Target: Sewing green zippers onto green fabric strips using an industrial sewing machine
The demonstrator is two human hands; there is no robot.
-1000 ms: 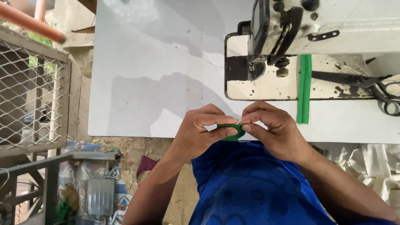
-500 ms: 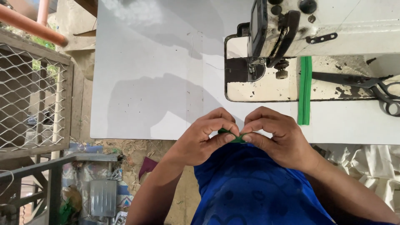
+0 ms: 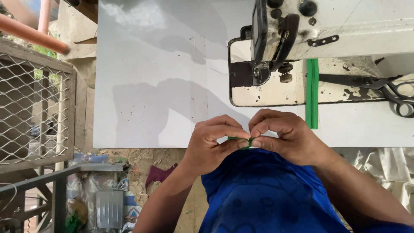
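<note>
White table point(image 3: 164, 86); left hand point(image 3: 211, 144), right hand point(image 3: 286, 138) pinching green strip point(image 3: 241, 141).

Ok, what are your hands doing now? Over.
Left hand and right hand both pinching small green strip. Held at table edge. Nothing in the way.

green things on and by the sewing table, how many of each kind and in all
long green strip lying on the white table beside the sewing machine: 1
small green piece pinched between left hand and right hand: 1
total: 2
</note>
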